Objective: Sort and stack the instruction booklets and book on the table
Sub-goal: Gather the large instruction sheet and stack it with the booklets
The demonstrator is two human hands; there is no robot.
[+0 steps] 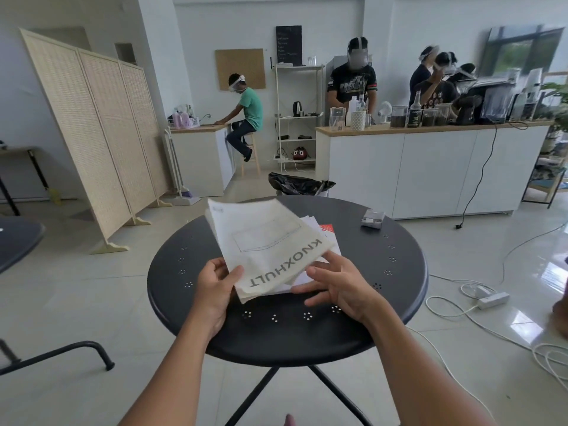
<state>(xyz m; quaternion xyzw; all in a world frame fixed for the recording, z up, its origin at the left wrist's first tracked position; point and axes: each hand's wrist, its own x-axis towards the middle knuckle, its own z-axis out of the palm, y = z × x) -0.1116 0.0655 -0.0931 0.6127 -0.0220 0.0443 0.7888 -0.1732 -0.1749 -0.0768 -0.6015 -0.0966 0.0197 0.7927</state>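
A white instruction booklet printed "KNOXHULT" is lifted and tilted over the round dark table. My left hand pinches its near left corner, thumb on top. My right hand has its fingers under the booklet's near right edge, touching the white papers lying beneath. A red-covered booklet or book peeks out from under that pile at the far right. Most of the pile is hidden by the raised booklet.
A small grey box sits at the table's far right. A black bin bag stands behind the table. A white power strip and cables lie on the floor at right. A folding screen stands left. Several people are at the counters.
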